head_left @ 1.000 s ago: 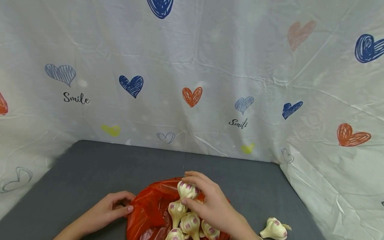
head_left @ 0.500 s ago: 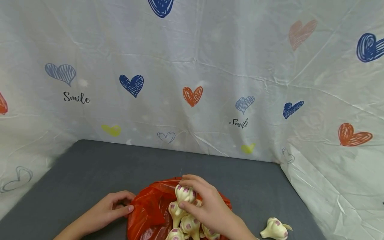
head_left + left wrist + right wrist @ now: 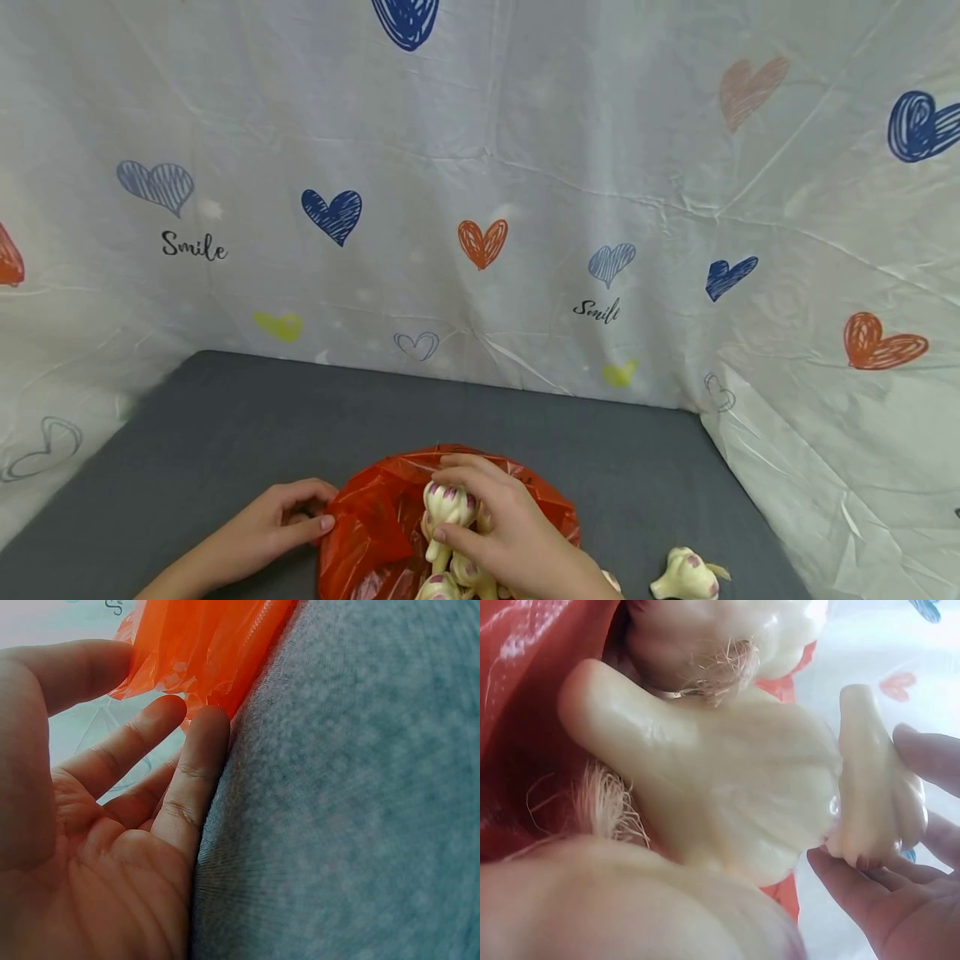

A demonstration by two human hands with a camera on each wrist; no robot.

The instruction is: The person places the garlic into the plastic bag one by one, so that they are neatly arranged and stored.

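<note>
Here, right hand [image 3: 517,542] fingers pinch a waxy, bulbous garlic bulb [image 3: 447,504].

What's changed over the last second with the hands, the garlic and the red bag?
The right hand has lowered the white, purple-streaked garlic bulb it grips, from above the pile down among the other bulbs in the crinkled red plastic bag. The left hand stayed holding the bag's edge on the grey table, and the lone garlic bulb outside the bag stayed put.
</note>
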